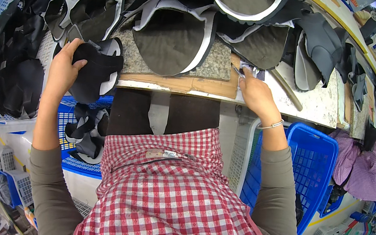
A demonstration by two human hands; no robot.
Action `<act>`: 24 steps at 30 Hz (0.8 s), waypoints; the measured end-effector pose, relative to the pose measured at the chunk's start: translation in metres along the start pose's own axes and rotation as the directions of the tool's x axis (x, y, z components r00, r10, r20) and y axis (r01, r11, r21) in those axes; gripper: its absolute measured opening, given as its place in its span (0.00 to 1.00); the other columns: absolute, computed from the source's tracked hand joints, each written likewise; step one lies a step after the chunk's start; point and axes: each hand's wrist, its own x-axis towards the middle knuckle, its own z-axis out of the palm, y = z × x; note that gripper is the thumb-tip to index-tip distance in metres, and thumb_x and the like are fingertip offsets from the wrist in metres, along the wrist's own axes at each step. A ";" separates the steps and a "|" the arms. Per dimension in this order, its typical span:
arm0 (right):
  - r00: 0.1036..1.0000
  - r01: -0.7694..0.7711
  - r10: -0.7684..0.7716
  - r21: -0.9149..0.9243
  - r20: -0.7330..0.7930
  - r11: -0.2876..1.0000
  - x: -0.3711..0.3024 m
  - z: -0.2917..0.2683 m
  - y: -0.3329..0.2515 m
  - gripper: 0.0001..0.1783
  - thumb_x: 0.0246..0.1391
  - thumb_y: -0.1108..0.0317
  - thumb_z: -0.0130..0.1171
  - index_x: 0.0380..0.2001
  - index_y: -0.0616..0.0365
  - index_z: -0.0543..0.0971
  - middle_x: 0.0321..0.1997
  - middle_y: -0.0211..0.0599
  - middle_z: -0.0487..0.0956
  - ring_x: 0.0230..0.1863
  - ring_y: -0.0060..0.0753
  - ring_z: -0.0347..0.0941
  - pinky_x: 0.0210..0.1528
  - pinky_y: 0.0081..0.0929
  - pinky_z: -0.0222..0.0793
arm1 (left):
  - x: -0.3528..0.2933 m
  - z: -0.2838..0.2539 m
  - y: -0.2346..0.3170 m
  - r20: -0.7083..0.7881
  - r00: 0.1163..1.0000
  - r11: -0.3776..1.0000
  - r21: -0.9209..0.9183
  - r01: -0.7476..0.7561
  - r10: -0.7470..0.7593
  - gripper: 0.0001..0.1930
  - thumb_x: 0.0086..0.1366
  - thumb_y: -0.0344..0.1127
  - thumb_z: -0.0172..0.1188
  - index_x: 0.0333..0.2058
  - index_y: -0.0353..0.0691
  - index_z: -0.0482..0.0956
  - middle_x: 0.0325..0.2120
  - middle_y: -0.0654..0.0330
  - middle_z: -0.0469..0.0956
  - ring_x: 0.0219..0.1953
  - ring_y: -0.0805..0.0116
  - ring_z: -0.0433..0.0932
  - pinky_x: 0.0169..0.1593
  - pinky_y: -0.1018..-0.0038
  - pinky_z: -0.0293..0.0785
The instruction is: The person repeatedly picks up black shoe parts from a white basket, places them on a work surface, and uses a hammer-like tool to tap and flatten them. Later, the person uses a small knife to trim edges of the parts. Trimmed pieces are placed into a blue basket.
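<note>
At the left of the work table, my left hand [65, 62] is closed on the edge of a black and grey shoe upper [96, 68], pinched between thumb and fingers. The upper hangs over the table's front edge, above a blue basket. Near the front edge on the right, my right hand [258, 92] is closed around a thin metal tool [237, 71]; its kind is mostly hidden by the fingers. In front of me on a speckled board [221, 69] lies a large grey-lined shoe upper [167, 42] with a white rim.
More shoe uppers [251, 44] are heaped along the table's back. A grey bar [288, 89] lies right of my right hand. A white crate [0, 122] holds black pieces at the left. Blue baskets [313, 149] stand below the table. Another person [366, 166] works at the far right.
</note>
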 end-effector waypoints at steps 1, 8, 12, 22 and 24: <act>0.998 0.048 -0.047 0.011 -0.039 0.999 0.004 0.004 -0.004 0.27 0.63 0.65 0.51 0.64 0.64 0.71 0.40 0.65 0.83 0.44 0.68 0.80 0.49 0.55 0.74 | -0.001 0.002 -0.003 0.054 0.993 0.990 -0.097 0.106 -0.101 0.24 0.59 0.27 0.68 0.55 0.47 0.76 0.46 0.51 0.80 0.49 0.46 0.78 0.50 0.61 0.75; 0.911 0.147 -0.164 -0.072 -0.378 0.986 0.043 0.032 -0.034 0.21 0.62 0.73 0.52 0.56 0.72 0.74 0.51 0.64 0.78 0.58 0.61 0.71 0.60 0.47 0.70 | -0.051 0.006 0.004 -0.191 0.944 0.959 -0.140 0.245 -0.269 0.22 0.59 0.25 0.69 0.51 0.35 0.74 0.43 0.47 0.78 0.47 0.50 0.81 0.50 0.63 0.77; 0.817 0.231 -0.277 -0.153 -0.506 0.961 -0.001 0.010 -0.076 0.23 0.56 0.71 0.65 0.55 0.64 0.79 0.49 0.48 0.83 0.49 0.54 0.77 0.56 0.45 0.72 | -0.113 -0.028 0.033 -0.320 0.919 0.856 -0.516 0.035 -0.231 0.14 0.57 0.15 0.65 0.41 0.31 0.75 0.39 0.58 0.73 0.39 0.71 0.80 0.41 0.76 0.79; 0.388 0.820 -0.640 -0.069 -0.663 0.569 -0.037 -0.011 -0.227 0.22 0.40 0.60 0.78 0.40 0.51 0.83 0.36 0.30 0.78 0.38 0.37 0.71 0.41 0.35 0.65 | -0.088 0.008 0.040 -0.391 0.887 0.822 -0.400 -0.405 0.246 0.16 0.44 0.13 0.61 0.33 0.36 0.78 0.34 0.58 0.77 0.43 0.56 0.74 0.47 0.67 0.72; 0.397 0.826 -0.675 -0.080 -0.621 0.559 -0.031 -0.010 -0.237 0.22 0.40 0.58 0.78 0.38 0.51 0.83 0.35 0.28 0.78 0.36 0.36 0.71 0.39 0.33 0.63 | -0.088 0.016 0.034 -0.420 0.878 0.814 -0.412 -0.409 0.229 0.16 0.44 0.12 0.62 0.33 0.36 0.78 0.34 0.57 0.77 0.43 0.56 0.74 0.46 0.66 0.72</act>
